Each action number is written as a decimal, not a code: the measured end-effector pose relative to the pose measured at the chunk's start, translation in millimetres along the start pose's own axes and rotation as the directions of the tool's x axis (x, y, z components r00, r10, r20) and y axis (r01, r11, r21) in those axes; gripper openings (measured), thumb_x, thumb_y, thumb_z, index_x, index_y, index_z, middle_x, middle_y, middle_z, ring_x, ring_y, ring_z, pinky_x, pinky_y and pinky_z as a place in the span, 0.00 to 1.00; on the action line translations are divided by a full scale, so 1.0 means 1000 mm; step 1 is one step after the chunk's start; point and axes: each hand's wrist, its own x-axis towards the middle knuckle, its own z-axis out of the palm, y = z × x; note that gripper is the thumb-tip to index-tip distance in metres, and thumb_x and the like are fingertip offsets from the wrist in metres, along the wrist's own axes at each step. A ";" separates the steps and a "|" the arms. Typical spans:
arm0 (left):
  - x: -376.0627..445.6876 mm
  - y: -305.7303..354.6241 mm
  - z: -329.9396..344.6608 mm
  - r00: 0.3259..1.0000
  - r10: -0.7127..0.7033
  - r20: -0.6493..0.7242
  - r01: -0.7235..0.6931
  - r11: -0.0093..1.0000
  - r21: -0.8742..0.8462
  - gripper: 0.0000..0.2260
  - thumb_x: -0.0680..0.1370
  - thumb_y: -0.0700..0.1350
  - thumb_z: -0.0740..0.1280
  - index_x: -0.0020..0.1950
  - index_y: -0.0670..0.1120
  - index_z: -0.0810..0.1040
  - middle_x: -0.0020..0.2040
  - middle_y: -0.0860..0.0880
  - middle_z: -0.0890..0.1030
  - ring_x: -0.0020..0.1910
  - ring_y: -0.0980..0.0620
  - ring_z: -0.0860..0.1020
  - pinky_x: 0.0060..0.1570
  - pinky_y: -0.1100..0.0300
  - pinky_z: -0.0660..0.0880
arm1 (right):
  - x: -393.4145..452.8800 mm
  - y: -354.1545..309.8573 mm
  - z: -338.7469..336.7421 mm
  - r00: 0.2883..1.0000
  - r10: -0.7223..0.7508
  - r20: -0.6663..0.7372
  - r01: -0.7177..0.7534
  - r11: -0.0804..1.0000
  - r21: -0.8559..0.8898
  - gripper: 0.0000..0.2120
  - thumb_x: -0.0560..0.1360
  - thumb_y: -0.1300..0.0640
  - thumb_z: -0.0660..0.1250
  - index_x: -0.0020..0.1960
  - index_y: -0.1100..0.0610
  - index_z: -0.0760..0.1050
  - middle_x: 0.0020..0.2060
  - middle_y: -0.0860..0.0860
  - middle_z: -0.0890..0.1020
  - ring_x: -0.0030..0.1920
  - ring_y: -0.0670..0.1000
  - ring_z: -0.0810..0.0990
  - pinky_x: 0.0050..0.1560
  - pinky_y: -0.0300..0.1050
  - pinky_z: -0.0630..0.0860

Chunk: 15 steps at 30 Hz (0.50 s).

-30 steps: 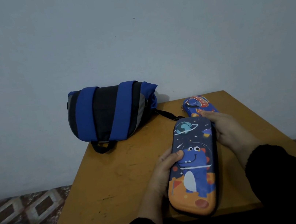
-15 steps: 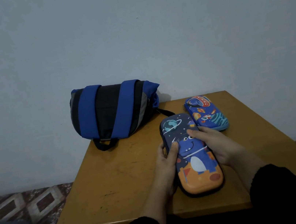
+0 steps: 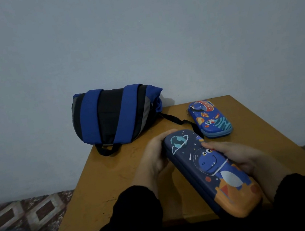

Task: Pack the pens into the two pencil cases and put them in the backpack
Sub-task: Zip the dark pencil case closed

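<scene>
A person in black sleeves held a long navy hard-shell pencil case printed with a blue dinosaur and an orange ground [image 3: 213, 171] over the near right part of a brown wooden table [image 3: 106, 181]. The case lay slanted, its planet end far-left and its orange end near-right, and it looked closed. The left hand [image 3: 155, 158] cupped the far-left end, fingers curled around the rim. The right hand [image 3: 239, 156] gripped the right edge, its thumb pressed on the printed lid and its fingers wrapped beneath. A second, smaller bright-blue hard pencil case with rocket and planet prints [image 3: 209, 118] lay closed on the far right of the table, apart from both hands. A blue, black and grey fabric backpack [image 3: 114, 115] lay on its side at the far left corner against the pale wall, its black strap [image 3: 176, 120] trailing toward the smaller case. No loose pens showed.
</scene>
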 end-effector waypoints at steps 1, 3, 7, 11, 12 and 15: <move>0.000 0.001 0.000 1.000 0.016 0.011 -0.016 1.000 0.022 0.09 0.76 0.43 0.67 0.52 0.43 0.84 0.50 0.41 0.84 0.46 0.44 0.82 0.55 0.50 0.77 | -0.001 0.001 0.000 1.000 0.005 0.007 -0.005 1.000 0.002 0.12 0.77 0.55 0.63 0.50 0.62 0.80 0.42 0.59 0.85 0.35 0.54 0.85 0.33 0.43 0.81; 0.002 0.002 -0.002 0.998 0.063 0.020 -0.064 0.994 0.087 0.08 0.78 0.41 0.65 0.51 0.43 0.83 0.50 0.41 0.84 0.46 0.46 0.81 0.53 0.51 0.78 | -0.002 0.003 -0.002 1.000 0.013 0.000 -0.013 1.000 -0.007 0.12 0.77 0.55 0.63 0.49 0.62 0.80 0.40 0.59 0.85 0.34 0.54 0.85 0.33 0.44 0.81; -0.003 0.004 -0.004 0.991 0.126 0.045 -0.132 0.977 0.168 0.08 0.79 0.35 0.62 0.52 0.42 0.81 0.47 0.44 0.83 0.42 0.50 0.81 0.38 0.61 0.78 | -0.004 0.004 -0.007 1.000 0.007 -0.005 -0.007 0.998 -0.066 0.11 0.77 0.54 0.63 0.49 0.61 0.80 0.40 0.57 0.86 0.35 0.54 0.84 0.36 0.44 0.82; -0.006 0.005 -0.005 0.973 0.228 0.040 -0.231 0.952 0.201 0.08 0.78 0.32 0.63 0.51 0.41 0.81 0.45 0.44 0.83 0.41 0.51 0.82 0.37 0.63 0.78 | -0.006 0.003 -0.008 1.000 0.015 -0.007 -0.016 0.998 -0.060 0.11 0.78 0.55 0.62 0.48 0.61 0.80 0.39 0.57 0.86 0.35 0.54 0.84 0.35 0.44 0.82; -0.006 0.005 -0.005 0.962 0.270 0.033 -0.271 0.938 0.219 0.08 0.78 0.32 0.63 0.51 0.41 0.80 0.45 0.44 0.83 0.41 0.51 0.81 0.37 0.64 0.78 | -0.006 0.002 -0.008 1.000 0.013 -0.018 -0.014 0.998 -0.053 0.11 0.77 0.55 0.62 0.48 0.61 0.80 0.39 0.57 0.86 0.34 0.54 0.84 0.34 0.44 0.82; -0.007 0.004 -0.007 0.913 0.407 0.013 -0.393 0.875 0.283 0.08 0.76 0.32 0.66 0.50 0.43 0.80 0.43 0.44 0.82 0.43 0.51 0.81 0.42 0.63 0.78 | -0.005 -0.001 -0.010 0.999 0.004 -0.055 -0.003 1.000 0.010 0.11 0.76 0.55 0.65 0.50 0.62 0.79 0.41 0.59 0.85 0.34 0.55 0.84 0.34 0.45 0.82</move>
